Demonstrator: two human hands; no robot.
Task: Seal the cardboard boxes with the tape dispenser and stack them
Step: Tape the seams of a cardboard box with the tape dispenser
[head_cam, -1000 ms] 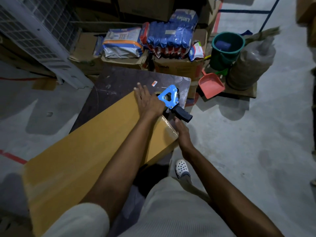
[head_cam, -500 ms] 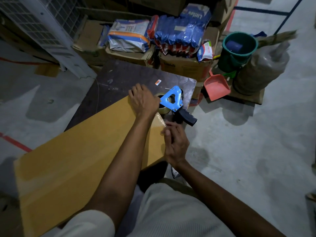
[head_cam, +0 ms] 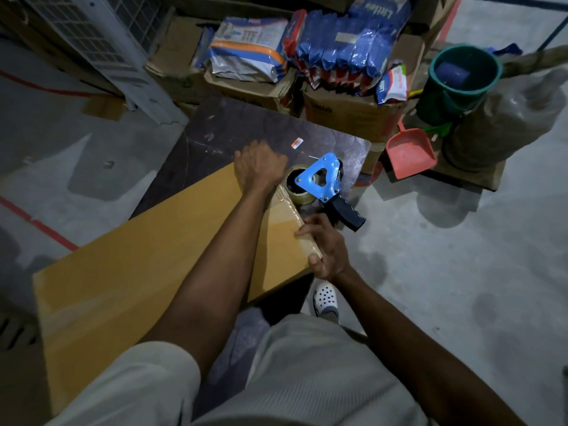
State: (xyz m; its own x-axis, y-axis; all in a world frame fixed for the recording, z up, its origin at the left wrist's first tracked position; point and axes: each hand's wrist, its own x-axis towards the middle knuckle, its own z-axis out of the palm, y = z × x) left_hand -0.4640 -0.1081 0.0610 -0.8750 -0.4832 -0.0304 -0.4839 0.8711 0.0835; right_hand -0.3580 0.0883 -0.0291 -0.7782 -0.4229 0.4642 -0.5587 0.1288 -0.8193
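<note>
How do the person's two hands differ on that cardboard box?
The left hand lies on top of the cardboard box at its far end; the right hand grips its taped side edge. The left hand is blurred; the right hand is sharp, just below the black handle of the tape dispenser. Both touch the box; neither holds the tape dispenser.

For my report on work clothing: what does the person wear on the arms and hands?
Both forearms are bare. The left hand and right hand have no gloves, and no watch shows. A short pale sleeve covers the left upper arm; the right sleeve is out of view.
</note>
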